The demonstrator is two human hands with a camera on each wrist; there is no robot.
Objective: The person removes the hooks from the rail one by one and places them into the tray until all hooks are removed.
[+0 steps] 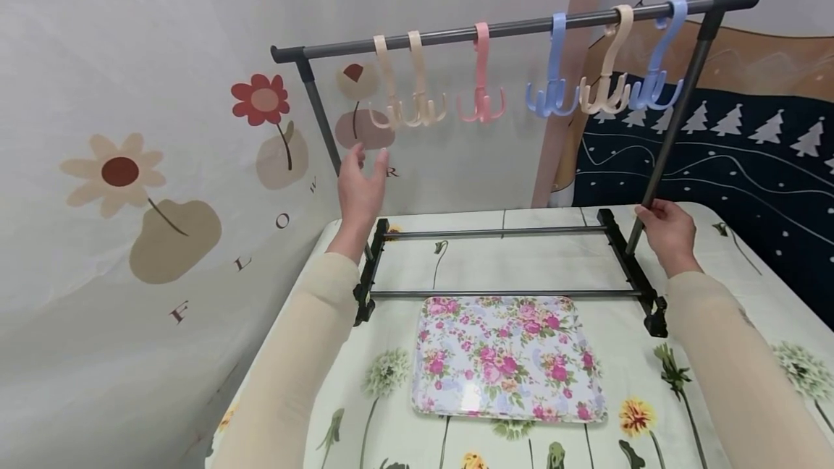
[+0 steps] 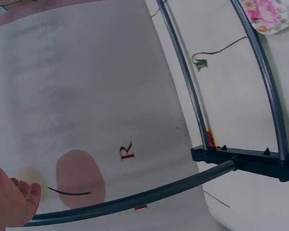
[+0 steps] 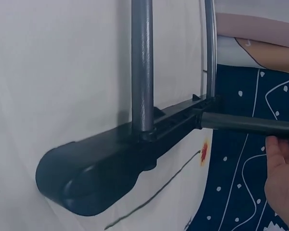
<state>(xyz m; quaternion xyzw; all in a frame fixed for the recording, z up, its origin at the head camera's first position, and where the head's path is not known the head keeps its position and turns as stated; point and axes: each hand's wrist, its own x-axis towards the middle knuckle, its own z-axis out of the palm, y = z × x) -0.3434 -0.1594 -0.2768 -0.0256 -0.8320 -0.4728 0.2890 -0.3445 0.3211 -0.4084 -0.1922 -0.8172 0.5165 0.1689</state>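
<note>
A dark grey clothes rack [image 1: 508, 33] stands on the table, its black feet [image 1: 625, 266] joined by two low bars. My left hand [image 1: 361, 190] is at the rack's left post [image 1: 317, 111], thumb and fingers apart and pointing up; in the left wrist view the hand [image 2: 12, 199] overlaps the post's upper stretch. Low on the right post [image 1: 677, 107], my right hand [image 1: 671, 231] pinches the tube between thumb and fingers. From the top bar hang several four-pronged hooks: beige [image 1: 423, 85], pink [image 1: 482, 78] and blue [image 1: 552, 74].
Flat on the table in front of the rack lies a floral tray [image 1: 508, 360]. The tablecloth [image 1: 384, 425] has a flower print. A pale flower-printed curtain [image 1: 163, 20] hangs at the left and behind; dark blue fabric with white trees [image 1: 717, 165] is at the right.
</note>
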